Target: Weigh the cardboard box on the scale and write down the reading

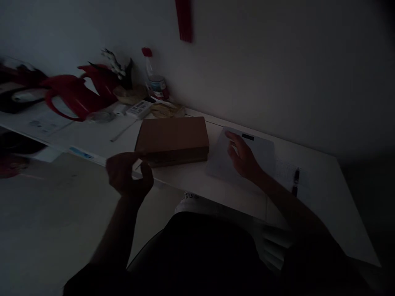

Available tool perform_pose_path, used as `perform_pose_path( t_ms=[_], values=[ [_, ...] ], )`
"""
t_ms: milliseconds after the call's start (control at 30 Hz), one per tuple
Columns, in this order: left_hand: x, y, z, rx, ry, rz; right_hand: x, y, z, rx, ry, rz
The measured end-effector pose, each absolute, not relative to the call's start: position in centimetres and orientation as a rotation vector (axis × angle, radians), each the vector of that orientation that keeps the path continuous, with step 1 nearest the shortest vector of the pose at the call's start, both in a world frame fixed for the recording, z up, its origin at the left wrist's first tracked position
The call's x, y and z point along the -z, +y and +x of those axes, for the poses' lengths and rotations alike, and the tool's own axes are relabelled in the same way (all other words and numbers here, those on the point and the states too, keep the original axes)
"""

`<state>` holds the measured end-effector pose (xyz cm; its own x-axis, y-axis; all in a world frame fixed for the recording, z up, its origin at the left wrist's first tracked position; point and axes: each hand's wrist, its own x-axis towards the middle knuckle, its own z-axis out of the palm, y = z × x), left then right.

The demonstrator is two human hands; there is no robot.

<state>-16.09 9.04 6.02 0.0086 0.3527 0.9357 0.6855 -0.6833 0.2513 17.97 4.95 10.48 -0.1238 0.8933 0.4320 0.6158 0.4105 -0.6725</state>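
A closed brown cardboard box [173, 135] lies on the white desk. My left hand [129, 174] is at the desk's front edge, by the box's near left corner. Its thumb and index finger curve with a gap between them, and I see nothing held; whether the index fingertip touches the box I cannot tell. To the right of the box rests a flat grey slab [212, 162] with a small dark rectangle near its far edge. Over this slab is my right hand [242, 158], index finger stretched out and thumb apart, holding nothing. The room is very dim.
Red pitchers [75, 94], a bottle with a red cap [157, 82], a shallow bowl [131, 95] and a white box [138, 110] stand along the back left. A thin stick [123, 130] lies left of the cardboard box. A dark pen [296, 176] lies at right.
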Motion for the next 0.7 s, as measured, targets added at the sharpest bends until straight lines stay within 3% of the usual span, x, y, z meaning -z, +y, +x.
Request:
perform_pose_path(
  t_ms=[267,500,700],
  values=[
    [-5.2,12.0,-17.2,2.356,-1.404,-2.008,-7.6,10.1,12.3,-0.876,-1.483,-1.421],
    [-2.9,13.4,-16.9,2.751,-1.949,-1.993,-7.5,10.6,10.9,-0.938,-1.524,-1.4],
    [-3.8,12.6,-15.4,2.949,-1.772,-2.149,-7.9,9.9,10.4,-0.908,-1.58,-1.322]
  ],
)
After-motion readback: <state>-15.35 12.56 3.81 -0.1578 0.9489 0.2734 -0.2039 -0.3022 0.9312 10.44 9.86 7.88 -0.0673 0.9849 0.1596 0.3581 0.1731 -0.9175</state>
